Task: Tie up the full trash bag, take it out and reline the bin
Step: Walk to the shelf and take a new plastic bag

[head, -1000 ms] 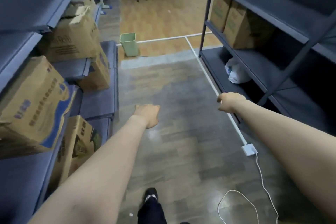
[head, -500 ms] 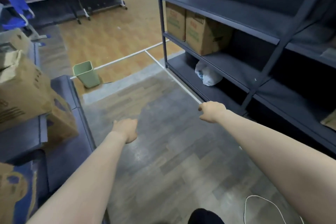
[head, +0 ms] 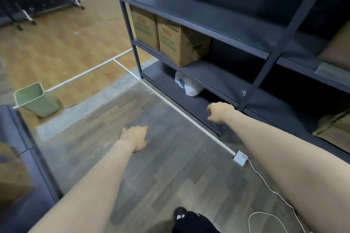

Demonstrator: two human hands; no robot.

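both hands are out in front with nothing in them: the left hand [head: 135, 138] hangs loosely curled over the grey floor [head: 117, 157], and the right hand [head: 220, 112] is loosely curled too, at the front edge of the bottom shelf [head: 170, 89] of the dark rack. the green bin [head: 36, 100] stands well off to the left on the floor, apparently without a liner, and a white plastic bag [head: 186, 86] lies on that bottom shelf under the cardboard boxes [head: 170, 38]. i judge the bag is the next reach, though whether it is the tied trash or liner stock i cannot tell; picking the wrong one would undo the relining. the white cable [head: 269, 189] trails from the adapter [head: 240, 158] near the shoe [head: 180, 213], so a step forward could snag it.
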